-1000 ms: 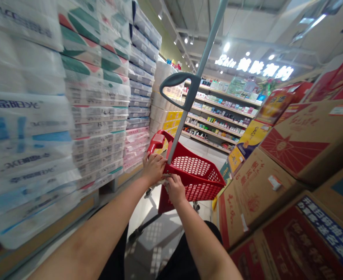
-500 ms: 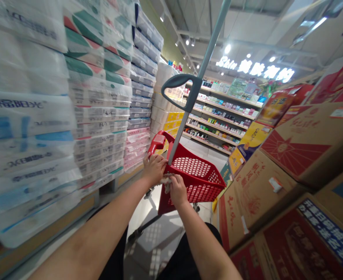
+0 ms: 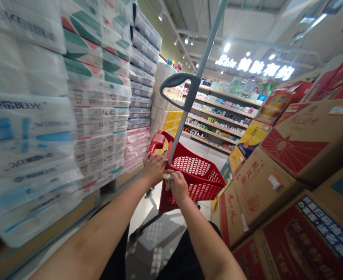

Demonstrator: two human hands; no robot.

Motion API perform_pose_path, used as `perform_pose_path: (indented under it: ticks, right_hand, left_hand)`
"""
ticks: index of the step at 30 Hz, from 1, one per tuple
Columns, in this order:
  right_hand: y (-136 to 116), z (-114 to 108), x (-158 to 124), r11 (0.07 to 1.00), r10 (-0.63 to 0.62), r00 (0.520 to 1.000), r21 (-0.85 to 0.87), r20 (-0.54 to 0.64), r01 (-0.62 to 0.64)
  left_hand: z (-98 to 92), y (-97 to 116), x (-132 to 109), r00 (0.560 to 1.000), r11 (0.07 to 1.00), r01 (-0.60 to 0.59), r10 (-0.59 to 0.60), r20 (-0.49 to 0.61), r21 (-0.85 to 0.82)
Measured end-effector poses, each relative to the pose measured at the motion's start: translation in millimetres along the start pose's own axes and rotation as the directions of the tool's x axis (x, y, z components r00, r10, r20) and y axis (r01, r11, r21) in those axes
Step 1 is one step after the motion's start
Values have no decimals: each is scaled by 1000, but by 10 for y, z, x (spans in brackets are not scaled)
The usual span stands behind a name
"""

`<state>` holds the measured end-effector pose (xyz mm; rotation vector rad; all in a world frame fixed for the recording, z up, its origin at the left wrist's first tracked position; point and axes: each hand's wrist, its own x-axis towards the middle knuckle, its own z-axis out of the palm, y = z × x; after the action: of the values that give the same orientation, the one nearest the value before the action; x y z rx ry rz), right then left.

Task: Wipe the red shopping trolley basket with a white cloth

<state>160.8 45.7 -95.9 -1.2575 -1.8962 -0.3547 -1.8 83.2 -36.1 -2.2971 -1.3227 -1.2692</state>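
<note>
A small red shopping cart [image 3: 202, 163] with a perforated basket stands tilted in view in front of me. My left hand [image 3: 154, 168] is closed around the red part of its near frame, beside the foot of a long grey pole [image 3: 179, 134]. Pinched in the fingers of my right hand [image 3: 179, 186] is a crumpled whitish cloth [image 3: 168, 176], which lies against the cart's near rim close to my left hand. Higher on the pole sits a dark grey loop handle [image 3: 185, 93], touched by neither hand.
Wrapped paper packs [image 3: 98, 97] are stacked high along the left. Cardboard cartons [image 3: 255, 190] rise close on the right. Shelves [image 3: 218, 112] of small goods stand beyond the cart, under a lit sign [image 3: 255, 68]. Pale floor [image 3: 150, 241] shows beneath the cart.
My right hand has shifted slightly, and the cloth's folds have changed shape. My left hand keeps its place on the cart, and the view has moved a little.
</note>
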Motion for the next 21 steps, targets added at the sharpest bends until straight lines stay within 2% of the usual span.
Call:
perform_pose_path:
  ticks: [3,7,12,17,21]
  right_hand:
    - [-7,-11,0,1000,8,1000,12,26,-9]
    - [-11,-30,14,998,19,999,53,-49,-16]
    - [-22,-40,17,999,34,997,7,67,-35]
    - [-2,-45,24,999,25,999,38,-37,-23]
    - [-5,-55,34,1000,12,999,5,51,-13]
  left_hand:
    - [2,-1,-2,1000,1000,-5,5,5,5]
    - [3,0,-8,1000,1000,-1,1,0,4]
    - [-3,-1,-7,1000,1000,-5,5,12,-15]
    - [-20,15,-11,1000,1000,3,-3,-1,-5]
    - [-26,19,-6,999,1000,10,-9,37,-21]
